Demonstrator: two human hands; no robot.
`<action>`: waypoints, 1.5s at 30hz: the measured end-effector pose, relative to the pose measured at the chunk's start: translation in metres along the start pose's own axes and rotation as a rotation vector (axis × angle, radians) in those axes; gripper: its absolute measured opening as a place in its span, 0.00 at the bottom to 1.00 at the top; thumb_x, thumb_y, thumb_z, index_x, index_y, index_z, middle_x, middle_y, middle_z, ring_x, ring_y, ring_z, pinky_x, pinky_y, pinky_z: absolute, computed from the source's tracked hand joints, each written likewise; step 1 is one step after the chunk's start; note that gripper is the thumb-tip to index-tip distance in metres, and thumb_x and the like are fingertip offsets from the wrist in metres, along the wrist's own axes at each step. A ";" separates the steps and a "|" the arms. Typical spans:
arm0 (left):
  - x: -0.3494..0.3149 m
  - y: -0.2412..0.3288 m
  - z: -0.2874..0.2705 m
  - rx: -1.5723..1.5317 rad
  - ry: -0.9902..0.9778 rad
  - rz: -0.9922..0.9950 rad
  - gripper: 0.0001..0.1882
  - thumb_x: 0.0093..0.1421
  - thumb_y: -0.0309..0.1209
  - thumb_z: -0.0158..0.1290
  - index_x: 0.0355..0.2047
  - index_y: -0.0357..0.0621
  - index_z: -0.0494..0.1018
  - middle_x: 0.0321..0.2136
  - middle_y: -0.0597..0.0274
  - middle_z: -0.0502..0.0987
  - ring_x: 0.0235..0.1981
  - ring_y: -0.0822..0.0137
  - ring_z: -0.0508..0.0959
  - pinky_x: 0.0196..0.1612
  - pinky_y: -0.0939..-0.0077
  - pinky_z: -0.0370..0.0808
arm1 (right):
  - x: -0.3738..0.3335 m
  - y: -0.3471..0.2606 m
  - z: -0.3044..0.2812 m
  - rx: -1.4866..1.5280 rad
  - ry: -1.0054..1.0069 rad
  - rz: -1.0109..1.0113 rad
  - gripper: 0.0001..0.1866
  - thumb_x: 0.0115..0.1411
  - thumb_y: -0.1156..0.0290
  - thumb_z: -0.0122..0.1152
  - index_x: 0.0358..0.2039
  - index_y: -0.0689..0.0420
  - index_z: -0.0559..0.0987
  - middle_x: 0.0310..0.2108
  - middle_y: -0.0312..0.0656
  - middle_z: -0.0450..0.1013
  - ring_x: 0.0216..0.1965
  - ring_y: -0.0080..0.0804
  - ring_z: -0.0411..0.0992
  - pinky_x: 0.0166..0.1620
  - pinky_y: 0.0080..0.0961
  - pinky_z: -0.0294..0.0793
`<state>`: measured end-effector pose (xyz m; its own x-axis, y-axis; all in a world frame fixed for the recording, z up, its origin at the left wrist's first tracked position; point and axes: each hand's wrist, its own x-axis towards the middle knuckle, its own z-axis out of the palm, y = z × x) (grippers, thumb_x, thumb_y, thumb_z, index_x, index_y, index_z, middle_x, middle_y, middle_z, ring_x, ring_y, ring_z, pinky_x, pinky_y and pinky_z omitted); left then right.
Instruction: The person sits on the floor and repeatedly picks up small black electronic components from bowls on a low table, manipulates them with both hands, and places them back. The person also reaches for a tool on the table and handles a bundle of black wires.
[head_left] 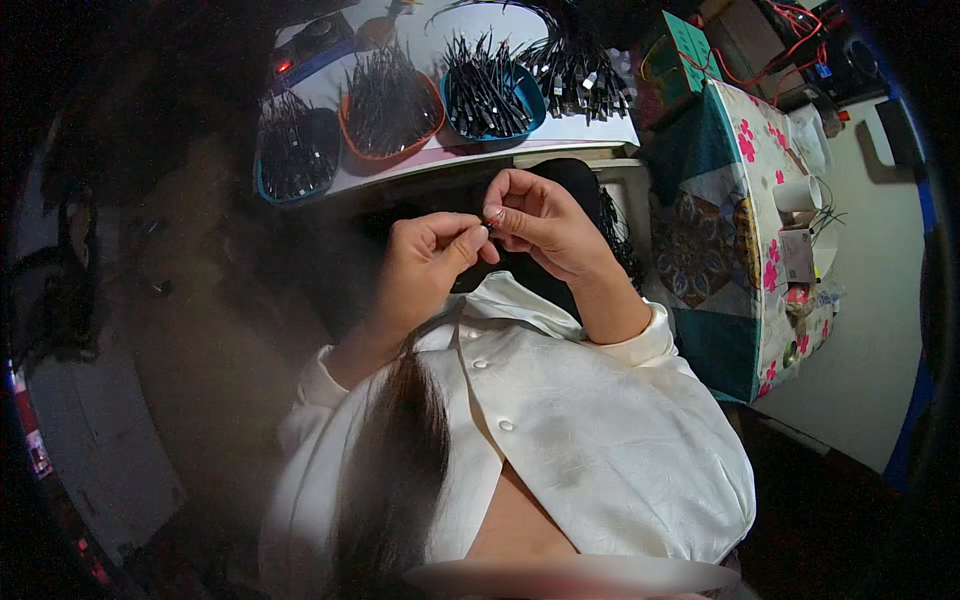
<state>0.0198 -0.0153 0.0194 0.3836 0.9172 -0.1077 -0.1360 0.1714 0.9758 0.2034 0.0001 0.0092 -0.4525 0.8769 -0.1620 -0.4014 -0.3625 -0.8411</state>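
Observation:
Both hands meet in front of my chest, below the edge of the white table. My left hand (420, 268) is closed, its thumb and index finger pinching a small dark piece with a light tip (486, 229). My right hand (548, 228) pinches at the same spot, thumb against index finger, with a thin reddish bit showing between them. The piece is mostly covered by my fingers, so its kind cannot be made out. Beyond the hands, short black cables with metal plugs fill an orange-rimmed basket (348, 128) and a blue basket (541, 110).
Another blue-rimmed basket (262, 190) of black cables stands at the white table's (440, 160) left. A loose cable pile (590, 85) lies at its right. On the right, a table with a flowered cloth (745, 240) bears a white cup (798, 194) and a small box (797, 255).

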 end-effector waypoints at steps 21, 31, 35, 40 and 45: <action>0.008 -0.012 -0.008 -0.111 0.030 -0.052 0.07 0.62 0.24 0.52 0.32 0.32 0.77 0.19 0.65 0.74 0.16 0.84 0.64 0.18 0.91 0.58 | 0.002 0.010 -0.004 -0.148 0.158 -0.222 0.08 0.64 0.68 0.58 0.35 0.59 0.72 0.25 0.31 0.69 0.27 0.15 0.64 0.29 0.13 0.63; 0.010 -0.012 -0.008 -0.179 0.039 -0.055 0.07 0.62 0.25 0.52 0.32 0.31 0.77 0.19 0.64 0.74 0.16 0.84 0.63 0.18 0.90 0.56 | 0.004 0.020 -0.001 -0.400 0.132 -0.362 0.07 0.61 0.71 0.59 0.31 0.61 0.73 0.23 0.31 0.69 0.25 0.13 0.64 0.27 0.13 0.63; 0.010 -0.008 -0.017 -0.195 0.069 -0.073 0.07 0.62 0.24 0.52 0.31 0.31 0.77 0.18 0.64 0.74 0.15 0.84 0.62 0.18 0.90 0.56 | 0.002 0.008 -0.018 -0.196 0.317 -0.379 0.05 0.63 0.73 0.55 0.30 0.58 0.73 0.23 0.28 0.65 0.25 0.13 0.62 0.28 0.12 0.61; 0.010 -0.008 -0.020 -0.208 -0.002 -0.130 0.07 0.61 0.24 0.52 0.31 0.30 0.77 0.18 0.64 0.74 0.15 0.84 0.62 0.18 0.90 0.56 | -0.005 -0.014 -0.021 -1.010 0.140 -0.635 0.14 0.55 0.71 0.66 0.42 0.58 0.77 0.31 0.37 0.73 0.28 0.23 0.70 0.31 0.18 0.69; 0.009 -0.006 -0.020 -0.215 -0.036 -0.138 0.07 0.61 0.24 0.53 0.31 0.30 0.76 0.19 0.63 0.75 0.15 0.84 0.63 0.18 0.91 0.57 | 0.003 -0.027 -0.011 -1.295 -0.046 -0.868 0.16 0.48 0.73 0.68 0.39 0.57 0.80 0.34 0.42 0.73 0.33 0.38 0.74 0.34 0.28 0.75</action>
<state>0.0064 -0.0010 0.0084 0.4437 0.8671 -0.2266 -0.2693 0.3701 0.8891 0.2217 0.0158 0.0257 -0.4872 0.6473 0.5862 0.3805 0.7615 -0.5247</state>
